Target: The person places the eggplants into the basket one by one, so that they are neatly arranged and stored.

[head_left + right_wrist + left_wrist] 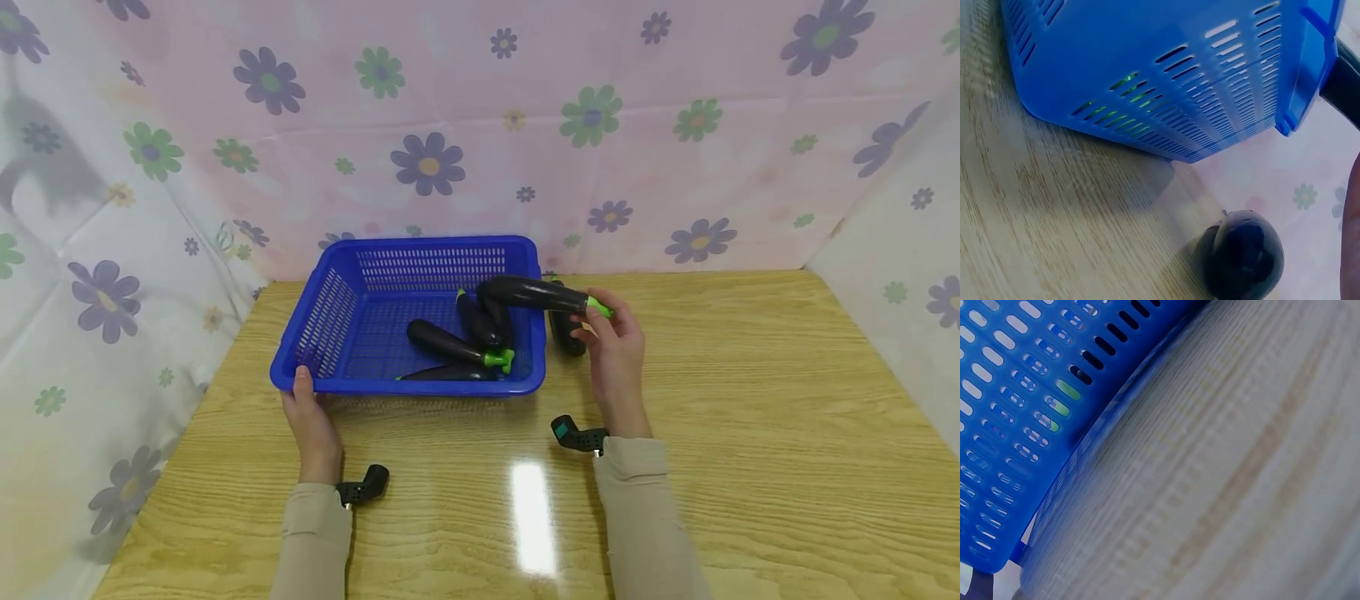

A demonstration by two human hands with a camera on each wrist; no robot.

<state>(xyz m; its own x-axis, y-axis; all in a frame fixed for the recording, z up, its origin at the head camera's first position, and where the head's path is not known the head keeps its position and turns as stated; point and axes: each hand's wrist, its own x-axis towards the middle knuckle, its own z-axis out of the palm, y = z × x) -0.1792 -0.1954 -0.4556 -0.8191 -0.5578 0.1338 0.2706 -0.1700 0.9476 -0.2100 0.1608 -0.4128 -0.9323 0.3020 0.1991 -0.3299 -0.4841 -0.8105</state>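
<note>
My right hand (617, 350) pinches a dark eggplant (532, 293) by its green stem end, and the eggplant lies across the right rim of a blue plastic basket (405, 387), its round end over the inside. With the thumb over the rim, my left hand (311, 429) grips the basket's front left corner. Inside, toward the right, several eggplants (446, 342) with green stems lie together. Just outside the right wall another eggplant (566, 329) rests on the table, partly behind the right fingers; its rounded end (1244, 256) shows large in the right wrist view.
A wood-grain table (750, 400) bears the basket. Behind it hangs a pink flowered cloth (480, 108), with white flowered cloth (75, 333) at the left side. Each wrist wears a small black camera mount (363, 485).
</note>
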